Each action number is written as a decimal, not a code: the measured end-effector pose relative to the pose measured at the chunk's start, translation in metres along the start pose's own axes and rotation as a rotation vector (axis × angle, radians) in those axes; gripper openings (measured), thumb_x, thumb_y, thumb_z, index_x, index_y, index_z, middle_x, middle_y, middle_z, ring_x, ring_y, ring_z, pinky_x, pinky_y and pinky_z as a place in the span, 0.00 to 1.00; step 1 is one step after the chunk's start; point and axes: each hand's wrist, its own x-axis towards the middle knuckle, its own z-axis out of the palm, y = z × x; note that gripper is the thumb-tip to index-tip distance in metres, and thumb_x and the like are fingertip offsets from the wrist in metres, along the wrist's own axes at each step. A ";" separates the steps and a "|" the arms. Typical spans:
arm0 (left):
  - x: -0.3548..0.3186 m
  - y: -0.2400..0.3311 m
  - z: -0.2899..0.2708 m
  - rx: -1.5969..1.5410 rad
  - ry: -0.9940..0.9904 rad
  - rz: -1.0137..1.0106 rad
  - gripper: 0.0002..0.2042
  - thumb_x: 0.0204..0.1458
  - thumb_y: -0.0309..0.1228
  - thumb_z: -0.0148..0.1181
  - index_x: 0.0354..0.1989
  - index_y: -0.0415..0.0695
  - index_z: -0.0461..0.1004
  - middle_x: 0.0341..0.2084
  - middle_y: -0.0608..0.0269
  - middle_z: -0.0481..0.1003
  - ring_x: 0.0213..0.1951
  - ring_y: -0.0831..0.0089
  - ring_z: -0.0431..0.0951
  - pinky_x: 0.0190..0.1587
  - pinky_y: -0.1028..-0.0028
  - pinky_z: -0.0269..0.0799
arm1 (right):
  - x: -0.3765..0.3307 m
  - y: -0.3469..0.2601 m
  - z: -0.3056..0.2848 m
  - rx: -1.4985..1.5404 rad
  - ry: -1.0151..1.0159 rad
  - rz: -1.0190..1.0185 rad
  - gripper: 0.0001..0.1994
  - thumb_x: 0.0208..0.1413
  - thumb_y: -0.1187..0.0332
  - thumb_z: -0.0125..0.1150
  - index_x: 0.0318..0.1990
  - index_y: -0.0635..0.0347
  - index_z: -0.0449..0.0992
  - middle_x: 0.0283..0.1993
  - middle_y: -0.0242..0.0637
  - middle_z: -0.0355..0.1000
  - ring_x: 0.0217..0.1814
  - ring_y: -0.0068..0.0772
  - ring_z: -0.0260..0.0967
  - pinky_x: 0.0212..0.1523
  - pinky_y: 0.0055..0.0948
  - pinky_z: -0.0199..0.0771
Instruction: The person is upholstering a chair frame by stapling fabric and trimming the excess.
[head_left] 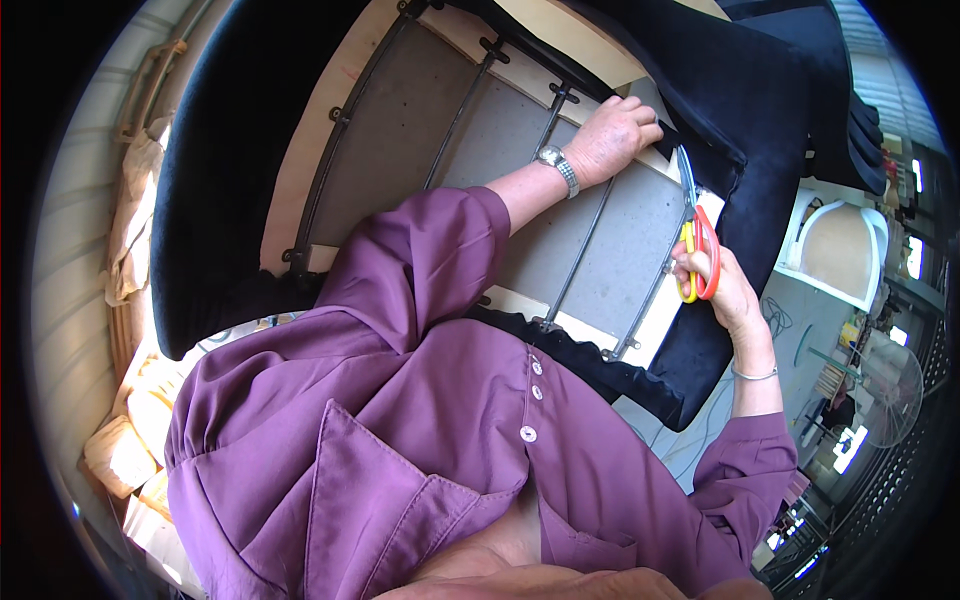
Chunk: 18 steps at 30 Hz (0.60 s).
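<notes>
A piece of furniture covered in dark velvet fabric (765, 120) lies before me, its underside frame showing pale wooden rails (645, 345) and dark metal rods (583, 250) over grey panels (520, 120). My left hand (612, 137), with a watch on its wrist, reaches across the frame and is closed at the dark fabric by the far rail. Whatever its fingers pinch there is mostly hidden. In my right hand (735, 290) is a pair of scissors (705, 240) with one red and one yellow handle loop. Their blades point up toward the fabric near my left hand.
A white-framed chair shell (838, 250) stands on the floor to the right, with a standing fan (885, 395) beyond it. Loose cables (775, 318) lie on the floor between. Brown wrapped bundles (120, 455) are stacked at the left by a pale ribbed wall (70, 250).
</notes>
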 end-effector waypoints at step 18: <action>-0.010 -0.007 -0.027 0.102 0.026 -0.096 0.04 0.45 0.31 0.64 0.30 0.51 0.82 0.34 0.69 0.76 0.45 0.70 0.73 0.52 0.67 0.66 | 0.028 0.006 0.026 0.083 -0.175 0.035 0.24 0.55 0.50 0.58 0.48 0.62 0.71 0.31 0.34 0.72 0.32 0.23 0.70 0.40 0.23 0.68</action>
